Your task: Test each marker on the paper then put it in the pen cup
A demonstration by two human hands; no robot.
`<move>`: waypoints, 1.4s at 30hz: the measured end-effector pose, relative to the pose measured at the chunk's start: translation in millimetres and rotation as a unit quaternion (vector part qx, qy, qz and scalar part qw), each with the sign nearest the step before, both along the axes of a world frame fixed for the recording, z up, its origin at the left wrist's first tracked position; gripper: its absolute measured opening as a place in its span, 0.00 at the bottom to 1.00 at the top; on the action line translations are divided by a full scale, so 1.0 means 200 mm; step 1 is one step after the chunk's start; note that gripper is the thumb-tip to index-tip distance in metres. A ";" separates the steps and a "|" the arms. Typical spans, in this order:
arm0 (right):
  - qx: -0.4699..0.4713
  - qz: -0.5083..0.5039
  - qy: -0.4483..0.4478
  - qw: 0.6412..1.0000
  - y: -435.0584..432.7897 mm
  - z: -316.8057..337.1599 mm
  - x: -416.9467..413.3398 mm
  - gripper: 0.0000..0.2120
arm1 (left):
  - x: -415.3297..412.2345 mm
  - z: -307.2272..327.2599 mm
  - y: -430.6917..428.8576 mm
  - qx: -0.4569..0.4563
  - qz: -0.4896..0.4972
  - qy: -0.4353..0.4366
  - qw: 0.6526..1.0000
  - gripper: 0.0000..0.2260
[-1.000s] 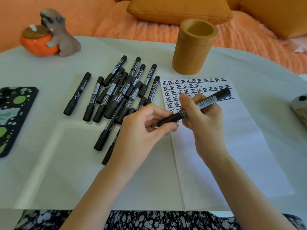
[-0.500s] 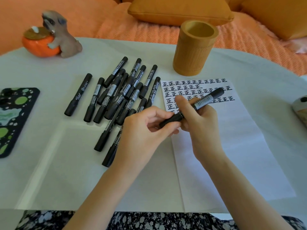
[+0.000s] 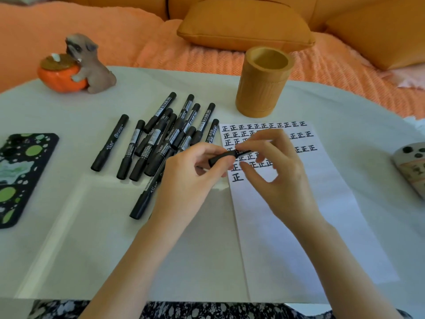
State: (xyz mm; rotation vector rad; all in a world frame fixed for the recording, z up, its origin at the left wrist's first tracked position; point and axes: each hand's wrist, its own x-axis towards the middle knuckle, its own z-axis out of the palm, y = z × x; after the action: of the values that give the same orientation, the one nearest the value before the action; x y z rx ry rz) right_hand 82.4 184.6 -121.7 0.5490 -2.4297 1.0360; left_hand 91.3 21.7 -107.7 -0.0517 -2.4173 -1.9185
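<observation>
The marker is held in the air over the left edge of the paper, just above the rows of written characters. It is black, with a strip of white print showing where it runs behind the right hand. Only its lower-left end is in view, and whether the cap is on cannot be told. Its long axis is close to level, running from lower left to upper right, and the visible end points toward the left hand. The left thumb and fingers pinch that end. The right thumb and forefinger pinch the barrel, and the right hand's other fingers are loosely spread above the paper. Just left of the hands lie the loose markers, black, partly overlapping, most angled the same way. The pen cup, tan and round, stands upright just beyond the paper's top edge. All this rests on a pale surface, which also carries a dark, green-spotted phone case at the left edge, a dog figurine leaning on an orange pot at the far left, and a small spotted object at the right edge. Beyond are an orange blanket and a mustard cushion.
</observation>
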 end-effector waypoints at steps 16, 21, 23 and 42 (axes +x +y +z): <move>-0.289 -0.131 0.050 0.947 0.01 0.34 -0.38 0.08 | 0.01 -0.06 -0.09 -0.275 0.009 0.019 0.961 0.10; -0.287 -0.164 0.100 0.938 0.02 0.39 -0.63 0.05 | 0.01 -0.07 -0.08 -0.348 -0.020 0.025 0.937 0.13; -0.272 -0.178 0.079 0.942 0.02 0.37 -0.69 0.06 | 0.01 -0.07 -0.07 -0.360 -0.032 0.019 0.932 0.12; -0.166 -0.163 -0.085 0.969 -0.02 0.19 -0.35 0.06 | 0.00 0.02 -0.07 -0.077 0.048 0.042 0.995 0.10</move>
State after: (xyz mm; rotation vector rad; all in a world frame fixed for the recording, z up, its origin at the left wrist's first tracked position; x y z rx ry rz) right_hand 12.4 180.9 -82.9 -0.0517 -2.3092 1.3452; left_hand 91.8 8.4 -103.6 -0.0223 -2.4597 -1.6534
